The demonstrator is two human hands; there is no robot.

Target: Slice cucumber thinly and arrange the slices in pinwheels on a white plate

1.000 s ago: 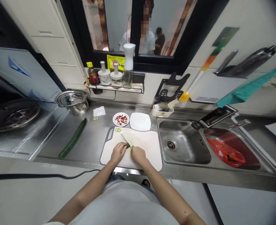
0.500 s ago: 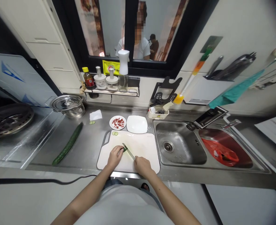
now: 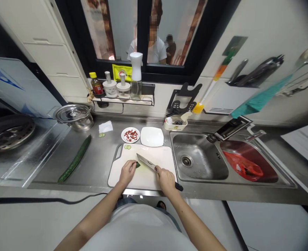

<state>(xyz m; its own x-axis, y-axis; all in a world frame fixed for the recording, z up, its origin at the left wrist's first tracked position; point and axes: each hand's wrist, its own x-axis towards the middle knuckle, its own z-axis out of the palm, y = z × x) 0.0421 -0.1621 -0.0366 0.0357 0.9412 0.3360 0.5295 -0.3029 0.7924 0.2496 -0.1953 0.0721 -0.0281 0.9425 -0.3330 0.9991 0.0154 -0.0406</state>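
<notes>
On the white cutting board, my left hand is closed with its fingertips around a short dark green piece of cucumber. My right hand grips a kitchen knife by its black handle, the blade pointing up and left, just right of the piece. Two pale cucumber slices lie at the board's upper left. A long whole cucumber rests on the steel counter to the left. Behind the board stand a plate of chopped red bits and a white square plate.
To the right is a double sink, with a red plastic bag in its far basin. A lidded steel pot stands at the back left. More cucumber slices lie beside a white paper. A seasoning rack hangs below the window.
The knife has moved right, off the cucumber piece, and its blade now shows its broad side. My right hand has shifted right with it; my left hand stays almost in place.
</notes>
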